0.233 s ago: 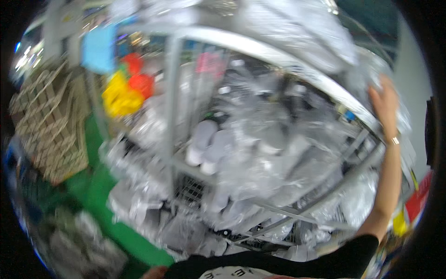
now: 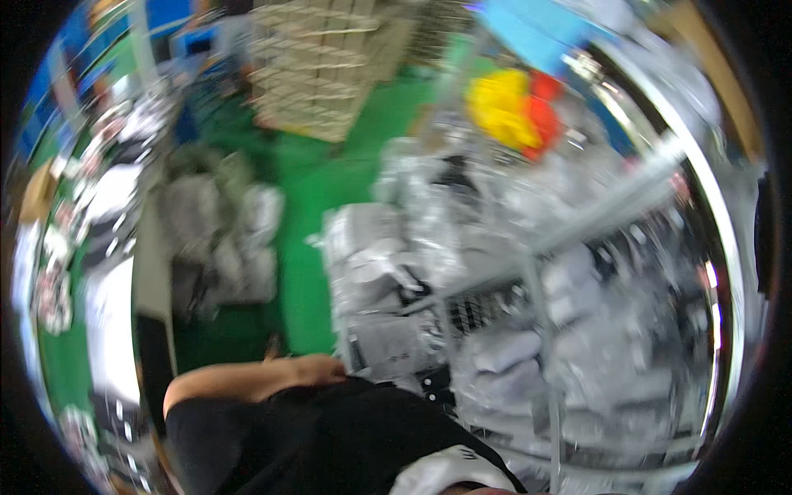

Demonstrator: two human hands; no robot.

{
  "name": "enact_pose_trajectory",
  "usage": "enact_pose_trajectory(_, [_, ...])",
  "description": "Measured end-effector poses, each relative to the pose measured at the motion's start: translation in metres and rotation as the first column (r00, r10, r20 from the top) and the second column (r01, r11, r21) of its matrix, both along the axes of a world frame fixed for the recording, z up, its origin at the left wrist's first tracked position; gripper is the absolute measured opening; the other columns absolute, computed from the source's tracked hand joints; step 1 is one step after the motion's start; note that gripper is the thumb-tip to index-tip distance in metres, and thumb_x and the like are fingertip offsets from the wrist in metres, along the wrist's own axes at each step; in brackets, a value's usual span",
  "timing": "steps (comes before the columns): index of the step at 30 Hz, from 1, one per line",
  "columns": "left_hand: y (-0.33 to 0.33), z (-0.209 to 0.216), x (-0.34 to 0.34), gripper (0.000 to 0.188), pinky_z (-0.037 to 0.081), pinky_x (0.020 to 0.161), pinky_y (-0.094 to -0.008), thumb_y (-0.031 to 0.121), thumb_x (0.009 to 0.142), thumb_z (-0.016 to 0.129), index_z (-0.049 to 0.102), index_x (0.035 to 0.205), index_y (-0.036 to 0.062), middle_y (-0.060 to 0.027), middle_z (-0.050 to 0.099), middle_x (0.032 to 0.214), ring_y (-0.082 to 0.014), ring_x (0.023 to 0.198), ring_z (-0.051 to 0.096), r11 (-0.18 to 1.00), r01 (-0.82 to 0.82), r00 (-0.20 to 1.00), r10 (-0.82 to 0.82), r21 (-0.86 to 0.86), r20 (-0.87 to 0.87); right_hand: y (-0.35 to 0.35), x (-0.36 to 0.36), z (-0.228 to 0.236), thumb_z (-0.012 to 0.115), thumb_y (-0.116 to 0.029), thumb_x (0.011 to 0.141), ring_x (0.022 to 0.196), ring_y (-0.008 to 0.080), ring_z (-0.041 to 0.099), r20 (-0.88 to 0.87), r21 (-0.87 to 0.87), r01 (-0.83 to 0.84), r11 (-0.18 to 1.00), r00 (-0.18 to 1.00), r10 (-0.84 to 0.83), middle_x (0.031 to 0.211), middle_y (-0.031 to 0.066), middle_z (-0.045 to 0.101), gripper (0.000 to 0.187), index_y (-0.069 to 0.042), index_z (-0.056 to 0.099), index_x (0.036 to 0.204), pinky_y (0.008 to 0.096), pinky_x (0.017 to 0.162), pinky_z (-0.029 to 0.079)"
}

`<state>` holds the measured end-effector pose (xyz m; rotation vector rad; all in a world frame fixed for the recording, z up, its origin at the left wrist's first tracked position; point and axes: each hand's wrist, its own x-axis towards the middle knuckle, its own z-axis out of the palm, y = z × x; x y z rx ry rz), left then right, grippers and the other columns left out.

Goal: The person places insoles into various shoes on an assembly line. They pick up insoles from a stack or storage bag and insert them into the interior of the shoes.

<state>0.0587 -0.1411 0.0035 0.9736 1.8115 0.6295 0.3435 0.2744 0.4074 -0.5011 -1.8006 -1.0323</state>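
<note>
My left hand [image 2: 323, 369] is at the lower middle, its bent forearm and black sleeve to its left. Blur smears its fingers, and what they hold, if anything, does not show. Closest to it is a grey metal rack frame [image 2: 540, 346] with stacked grey items in clear plastic bags [image 2: 384, 342]. Pale, shoe-like items [image 2: 507, 363] in clear wrap lie further right on the rack. My right hand is out of view.
Green floor [image 2: 309, 289] runs between the rack and a heap of grey bundles [image 2: 219, 223]. Beige slatted crates [image 2: 318, 66] stand at the far end. Yellow bags [image 2: 503, 107] and a red bag [image 2: 544, 103] sit by a blue panel [image 2: 536, 33]. A long table edge [image 2: 153, 289] is at left.
My view has swung left, blurring the scene. My right hand, raised by clear plastic at the rack's upper right, has left view. My left arm has come into sight.
</note>
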Motion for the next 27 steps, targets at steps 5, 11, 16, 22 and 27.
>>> enact_pose_trajectory(5, [-0.102, 0.026, -0.036, 0.043, 0.041, 0.079, -0.0343, 0.035, 0.077, 0.056, 0.048, 0.103, 0.001, -0.0155, 0.053, 0.101, -0.0274, 0.095, 0.05, 0.921, -0.386, 0.921, 0.388, -0.062, 0.029, -0.109, -0.147, -0.217, 0.054, -0.028, 0.079, 0.094, 0.0274, 0.051, 0.121, -0.773, -0.281, 0.568, 0.815, 0.567, 0.107, 0.0162, 0.05, 0.042, -0.001, 0.048, 0.11, 0.0337, 0.08, 0.039])
enact_pose_trajectory(11, [-0.232, 0.018, -0.004, 0.02, 0.044, 0.065, -0.0321, 0.018, 0.073, 0.054, 0.056, 0.09, 0.0075, -0.0068, 0.058, 0.079, -0.0208, 0.076, 0.055, 0.795, -0.585, 0.796, 0.6, -0.161, 0.075, -0.228, -0.265, -0.344, 0.054, -0.027, 0.079, 0.091, 0.0259, 0.051, 0.211, -0.97, 0.214, 0.111, 0.532, 0.82, 0.105, 0.015, 0.051, 0.041, -0.001, 0.048, 0.109, 0.0328, 0.078, 0.04])
enact_pose_trajectory(16, [-0.32, 0.009, 0.011, 0.023, 0.045, 0.056, -0.0272, 0.015, 0.072, 0.051, 0.056, 0.094, 0.0096, 0.0003, 0.053, 0.076, -0.0127, 0.068, 0.049, 0.516, -0.791, 0.348, 0.82, -0.327, 0.454, -0.306, -0.347, -0.372, 0.054, -0.027, 0.079, 0.089, 0.0246, 0.052, 0.271, -0.889, 0.445, 0.108, 0.322, 0.907, 0.103, 0.014, 0.052, 0.04, -0.001, 0.049, 0.108, 0.032, 0.076, 0.041])
enact_pose_trajectory(22, [-0.352, 0.013, 0.068, 0.046, 0.042, 0.059, -0.0283, 0.054, 0.075, 0.047, 0.054, 0.093, 0.0117, 0.0005, 0.053, 0.08, -0.0127, 0.072, 0.049, 0.282, -0.81, -0.102, 0.795, -0.514, 0.598, -0.37, -0.433, -0.381, 0.054, -0.026, 0.079, 0.086, 0.0231, 0.052, 0.317, -0.789, 0.573, 0.223, 0.067, 0.946, 0.101, 0.0128, 0.053, 0.038, -0.001, 0.049, 0.107, 0.0311, 0.073, 0.041])
enact_pose_trajectory(27, [-0.324, 0.019, 0.121, 0.038, 0.035, 0.047, -0.0243, 0.046, 0.082, 0.041, 0.051, 0.07, 0.0111, 0.0019, 0.041, 0.056, -0.0094, 0.049, 0.04, -0.08, -0.718, -0.633, 0.49, -0.691, 0.6, -0.42, -0.494, -0.398, 0.054, -0.026, 0.079, 0.084, 0.0218, 0.053, 0.308, -0.709, 0.627, 0.321, -0.134, 0.942, 0.099, 0.0118, 0.053, 0.037, -0.001, 0.05, 0.106, 0.0304, 0.071, 0.042])
